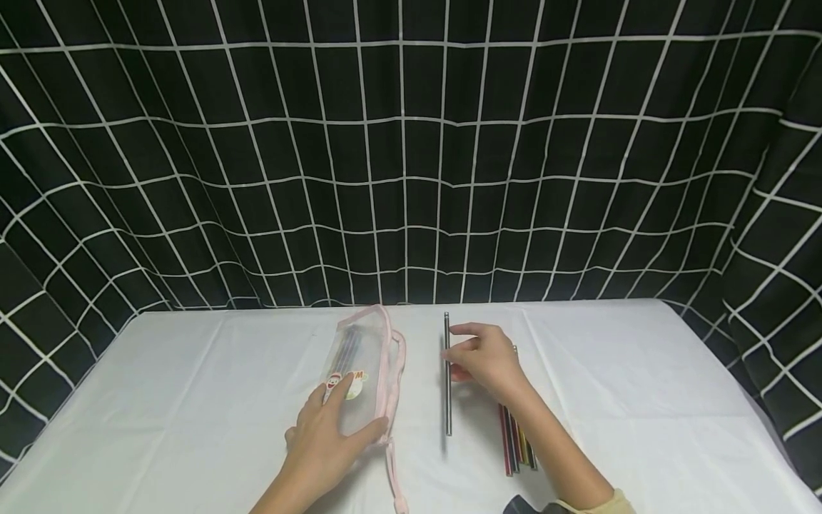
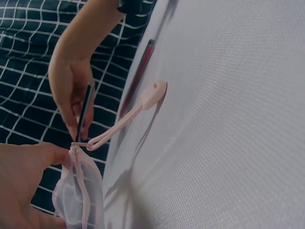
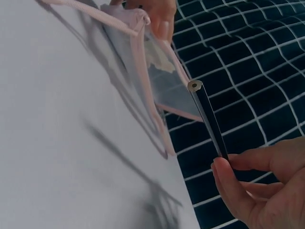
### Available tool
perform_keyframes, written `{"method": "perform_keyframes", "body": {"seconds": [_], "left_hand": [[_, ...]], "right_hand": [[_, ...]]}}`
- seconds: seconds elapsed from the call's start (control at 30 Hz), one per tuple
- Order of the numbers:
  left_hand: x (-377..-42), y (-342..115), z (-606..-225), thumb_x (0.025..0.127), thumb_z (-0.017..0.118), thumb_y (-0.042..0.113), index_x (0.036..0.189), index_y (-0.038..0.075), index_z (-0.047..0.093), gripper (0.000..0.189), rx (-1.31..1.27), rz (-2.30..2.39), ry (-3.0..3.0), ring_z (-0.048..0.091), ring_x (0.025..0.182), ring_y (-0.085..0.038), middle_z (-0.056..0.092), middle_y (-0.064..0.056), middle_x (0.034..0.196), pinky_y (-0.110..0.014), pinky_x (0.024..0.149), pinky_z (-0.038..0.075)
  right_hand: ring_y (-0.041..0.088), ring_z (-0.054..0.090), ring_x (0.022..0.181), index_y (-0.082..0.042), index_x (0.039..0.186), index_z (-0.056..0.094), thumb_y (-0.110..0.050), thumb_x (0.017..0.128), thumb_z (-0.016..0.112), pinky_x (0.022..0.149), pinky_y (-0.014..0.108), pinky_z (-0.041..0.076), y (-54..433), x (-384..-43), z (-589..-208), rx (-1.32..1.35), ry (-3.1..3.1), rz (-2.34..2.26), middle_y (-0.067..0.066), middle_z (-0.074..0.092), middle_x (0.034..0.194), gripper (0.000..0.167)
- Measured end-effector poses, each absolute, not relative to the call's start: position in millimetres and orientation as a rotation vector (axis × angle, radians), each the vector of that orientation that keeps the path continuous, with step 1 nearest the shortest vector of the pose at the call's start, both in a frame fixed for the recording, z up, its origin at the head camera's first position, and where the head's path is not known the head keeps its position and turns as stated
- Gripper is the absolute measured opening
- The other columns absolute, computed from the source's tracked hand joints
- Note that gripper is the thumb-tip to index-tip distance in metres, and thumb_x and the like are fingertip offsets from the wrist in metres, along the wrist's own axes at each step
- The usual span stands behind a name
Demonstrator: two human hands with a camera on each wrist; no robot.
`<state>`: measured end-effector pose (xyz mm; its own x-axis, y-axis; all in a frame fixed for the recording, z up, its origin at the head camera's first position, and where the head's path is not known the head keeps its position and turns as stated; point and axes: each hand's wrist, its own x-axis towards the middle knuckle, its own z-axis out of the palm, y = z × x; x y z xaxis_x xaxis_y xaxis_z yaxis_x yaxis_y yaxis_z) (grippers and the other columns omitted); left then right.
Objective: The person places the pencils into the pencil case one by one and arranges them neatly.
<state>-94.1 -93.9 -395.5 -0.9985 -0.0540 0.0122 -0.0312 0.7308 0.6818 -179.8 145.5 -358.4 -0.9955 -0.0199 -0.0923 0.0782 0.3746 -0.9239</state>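
Note:
A clear pencil case (image 1: 367,335) with pink trim and a cartoon print leans up from the table, several pencils (image 1: 347,348) showing through its side. My left hand (image 1: 324,435) grips its near part, thumb (image 2: 56,155) at the pink zip edge and fingers across the printed side. Between thumb and fingertips, my right hand (image 1: 484,364) pinches a dark pencil (image 1: 448,407), to the right of the case. In the right wrist view its flat, unsharpened end (image 3: 195,86) points toward the case's pink-edged opening.
Several loose coloured pencils (image 1: 511,442) lie on the white cloth (image 1: 193,414), partly under my right forearm. A pink strap (image 1: 394,478) trails from the case toward the front. Behind the table hangs a black curtain (image 1: 417,150) with white grid lines.

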Motion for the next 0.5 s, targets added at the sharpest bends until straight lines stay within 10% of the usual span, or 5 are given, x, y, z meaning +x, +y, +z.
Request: {"method": "perform_keyframes", "body": {"seconds": [0.5], "left_hand": [[-94.5, -95.1, -396.3, 0.086, 0.077, 0.056, 0.156, 0.013, 0.051, 0.086, 0.063, -1.12, -2.891, 0.043, 0.145, -0.052, 0.042, -0.034, 0.157, -0.078, 0.1, 0.034]], "right_hand": [[0.015, 0.073, 0.06, 0.011, 0.136, 0.062, 0.008, 0.09, 0.074, 0.062, 0.036, 0.063, 114.7, -185.1, -360.5, 0.041, 2.493, -1.858, 0.026, 0.076, 0.096, 0.047]]}}
